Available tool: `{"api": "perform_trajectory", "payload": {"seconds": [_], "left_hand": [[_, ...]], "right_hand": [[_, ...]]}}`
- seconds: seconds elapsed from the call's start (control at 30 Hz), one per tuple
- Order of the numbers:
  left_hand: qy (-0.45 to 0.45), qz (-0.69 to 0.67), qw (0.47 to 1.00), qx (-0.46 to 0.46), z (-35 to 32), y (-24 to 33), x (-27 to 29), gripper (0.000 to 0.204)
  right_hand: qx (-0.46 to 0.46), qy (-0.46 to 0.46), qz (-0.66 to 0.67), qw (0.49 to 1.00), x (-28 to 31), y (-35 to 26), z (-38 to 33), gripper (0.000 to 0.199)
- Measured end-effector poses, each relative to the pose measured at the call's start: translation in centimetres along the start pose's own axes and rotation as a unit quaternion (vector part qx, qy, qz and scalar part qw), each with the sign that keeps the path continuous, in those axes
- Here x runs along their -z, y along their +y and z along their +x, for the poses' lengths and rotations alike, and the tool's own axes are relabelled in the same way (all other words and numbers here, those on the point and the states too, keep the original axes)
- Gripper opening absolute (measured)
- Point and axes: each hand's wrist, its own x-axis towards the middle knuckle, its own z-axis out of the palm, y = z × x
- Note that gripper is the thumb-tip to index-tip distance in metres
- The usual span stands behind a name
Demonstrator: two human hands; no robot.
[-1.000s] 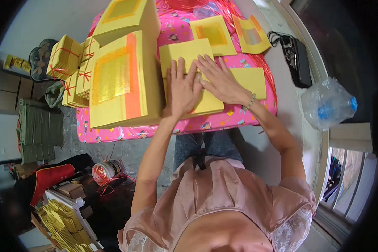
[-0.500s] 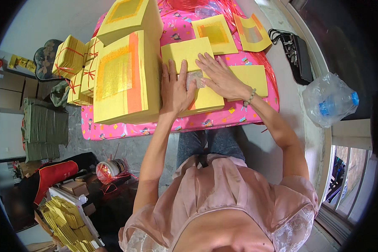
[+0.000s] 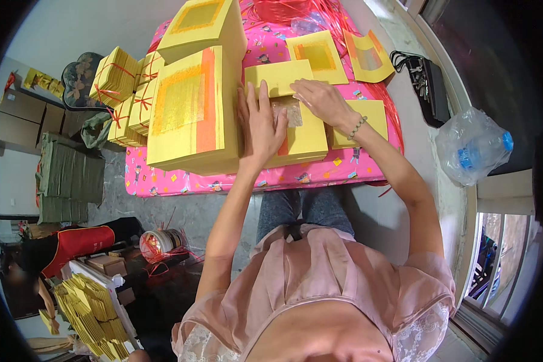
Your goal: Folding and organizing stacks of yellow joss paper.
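My left hand (image 3: 260,125) lies with fingers stretched out over the left part of a low stack of yellow paper (image 3: 308,136), beside a tall yellow paper stack (image 3: 184,108). The low stack's top sheet shows a shiny square and an orange strip, partly under that hand. A folded yellow sheet (image 3: 277,77) lies across its far side. My right hand (image 3: 327,104), with a beaded bracelet at the wrist, has its fingers drawn together at the folded sheet's right edge. Its thumb is hidden. Another yellow stack (image 3: 374,117) sits to the right, partly behind my forearm.
The pink patterned table cover (image 3: 205,186) bears more paper and red string. Tied yellow bundles (image 3: 114,75) stand at left. On the right ledge are a black pouch with keys (image 3: 425,87) and a bagged bottle (image 3: 473,148). At lower left is a person in red and black (image 3: 84,244).
My right hand's fingers have gone from spread flat to drawn together at the folded sheet's edge. The left hand stays on the stack. The whole view has shifted slightly.
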Motion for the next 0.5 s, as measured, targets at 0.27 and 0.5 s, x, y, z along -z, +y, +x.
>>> {"api": "perform_trajectory", "payload": {"seconds": [0.27, 0.5], "left_hand": [[0.150, -0.071, 0.986, -0.002, -1.0, 3.1, 0.3, 0.065], [0.108, -0.540, 0.776, 0.307, -0.6, 3.1, -0.3, 0.065]], "right_hand": [[0.004, 0.129, -0.018, 0.992, 1.4, -0.7, -1.6, 0.025], [0.020, 0.115, -0.039, 0.992, 2.7, -3.0, -4.8, 0.025]]}}
